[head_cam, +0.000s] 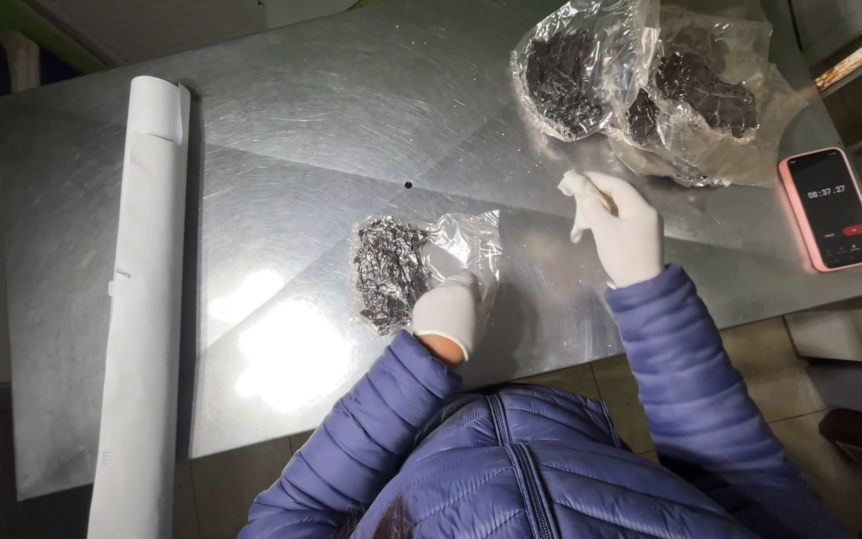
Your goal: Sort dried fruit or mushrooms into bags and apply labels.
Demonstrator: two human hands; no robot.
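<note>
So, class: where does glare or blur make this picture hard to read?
Head view: strong white glare on the brushed metal table beside the left hand; reflections on the clear plastic bag of dark flakes hide its edges; the right hand looks slightly soft; straight edges bow near the corners.

Brushed glossy metal table [351, 130], crinkly clear plastic bag [466, 240], matt white paper roll [142, 299].

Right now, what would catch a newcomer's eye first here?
The small clear bag of dark shiny pieces at the centre of the steel table, pressed under the gloved left hand. Two fuller bags sit top right, and a long white paper roll lies at left.
</note>
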